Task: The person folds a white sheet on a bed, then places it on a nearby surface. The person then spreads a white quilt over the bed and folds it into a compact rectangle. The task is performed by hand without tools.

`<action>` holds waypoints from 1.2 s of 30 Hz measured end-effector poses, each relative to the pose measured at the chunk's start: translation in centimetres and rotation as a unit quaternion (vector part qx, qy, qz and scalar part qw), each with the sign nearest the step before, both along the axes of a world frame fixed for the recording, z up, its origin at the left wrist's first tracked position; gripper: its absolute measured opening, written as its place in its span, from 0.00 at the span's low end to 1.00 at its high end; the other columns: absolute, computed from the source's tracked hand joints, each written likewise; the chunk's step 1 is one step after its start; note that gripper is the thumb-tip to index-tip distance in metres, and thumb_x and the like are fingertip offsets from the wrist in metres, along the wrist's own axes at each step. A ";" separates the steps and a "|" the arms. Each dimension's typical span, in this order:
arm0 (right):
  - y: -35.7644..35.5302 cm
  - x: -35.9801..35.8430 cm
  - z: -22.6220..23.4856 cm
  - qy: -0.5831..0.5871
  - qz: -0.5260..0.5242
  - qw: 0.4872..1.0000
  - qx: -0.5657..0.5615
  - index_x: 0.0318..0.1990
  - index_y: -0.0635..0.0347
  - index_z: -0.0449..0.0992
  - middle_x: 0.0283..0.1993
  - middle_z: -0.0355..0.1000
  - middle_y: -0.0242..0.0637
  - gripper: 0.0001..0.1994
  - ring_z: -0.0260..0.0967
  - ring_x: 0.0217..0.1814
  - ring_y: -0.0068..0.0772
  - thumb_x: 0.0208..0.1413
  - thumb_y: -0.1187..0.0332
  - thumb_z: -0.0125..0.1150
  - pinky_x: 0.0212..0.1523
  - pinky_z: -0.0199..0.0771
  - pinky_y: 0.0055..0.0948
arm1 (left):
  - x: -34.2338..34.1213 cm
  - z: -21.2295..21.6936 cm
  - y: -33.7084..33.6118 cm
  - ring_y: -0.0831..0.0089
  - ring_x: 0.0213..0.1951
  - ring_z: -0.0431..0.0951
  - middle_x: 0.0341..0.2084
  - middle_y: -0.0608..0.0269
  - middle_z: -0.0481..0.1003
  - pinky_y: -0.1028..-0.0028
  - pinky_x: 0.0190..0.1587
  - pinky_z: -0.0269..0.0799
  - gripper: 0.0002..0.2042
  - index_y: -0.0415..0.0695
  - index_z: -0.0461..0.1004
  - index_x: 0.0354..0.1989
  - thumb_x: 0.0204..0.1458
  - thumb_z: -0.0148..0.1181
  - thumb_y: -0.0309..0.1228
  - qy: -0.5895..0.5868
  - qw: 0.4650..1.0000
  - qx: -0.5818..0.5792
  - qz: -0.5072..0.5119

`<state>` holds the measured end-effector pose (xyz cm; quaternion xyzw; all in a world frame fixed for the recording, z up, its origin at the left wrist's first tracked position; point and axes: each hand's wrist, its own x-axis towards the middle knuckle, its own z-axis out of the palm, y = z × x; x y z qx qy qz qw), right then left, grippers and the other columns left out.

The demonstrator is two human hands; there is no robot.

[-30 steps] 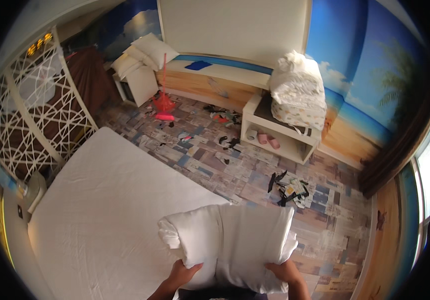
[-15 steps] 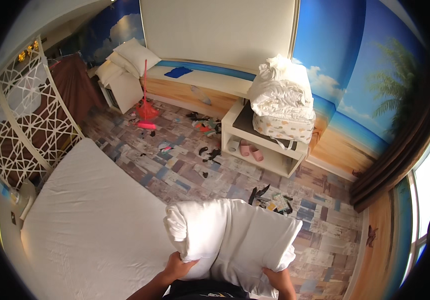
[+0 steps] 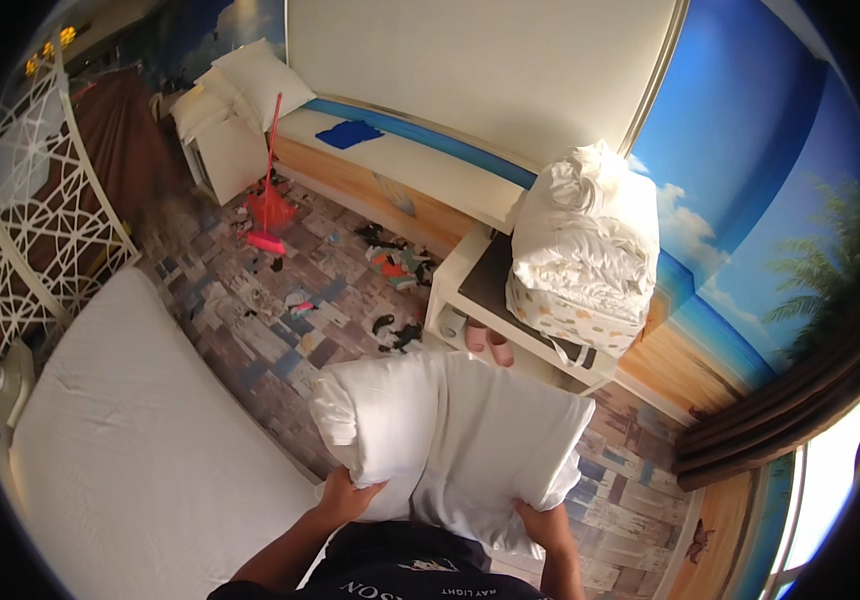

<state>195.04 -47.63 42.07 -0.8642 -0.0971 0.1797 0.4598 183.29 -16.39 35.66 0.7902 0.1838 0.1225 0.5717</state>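
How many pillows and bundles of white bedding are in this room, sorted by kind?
Pillow held in both hands, left hand and right hand: 1
Pillows stacked in the far corner: 2
Heap of white bedding on the side table: 1
Mattress with white sheet: 1
Total: 5

My left hand (image 3: pixel 350 497) and right hand (image 3: pixel 540 520) grip a white pillow (image 3: pixel 450 440) from below, beside the white bed (image 3: pixel 140 450), above the littered floor (image 3: pixel 290 300).
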 end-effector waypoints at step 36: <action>34.1 74.7 0.2 0.011 -0.020 0.992 0.122 0.53 0.67 0.68 0.48 0.72 0.49 0.24 0.69 0.52 0.43 0.44 0.74 0.59 0.51 0.67 0.36 | 74.8 5.1 38.7 0.70 0.38 0.76 0.36 0.57 0.77 0.71 0.42 0.70 0.15 0.34 0.74 0.42 0.43 0.63 0.23 -0.008 0.997 -0.072 -0.024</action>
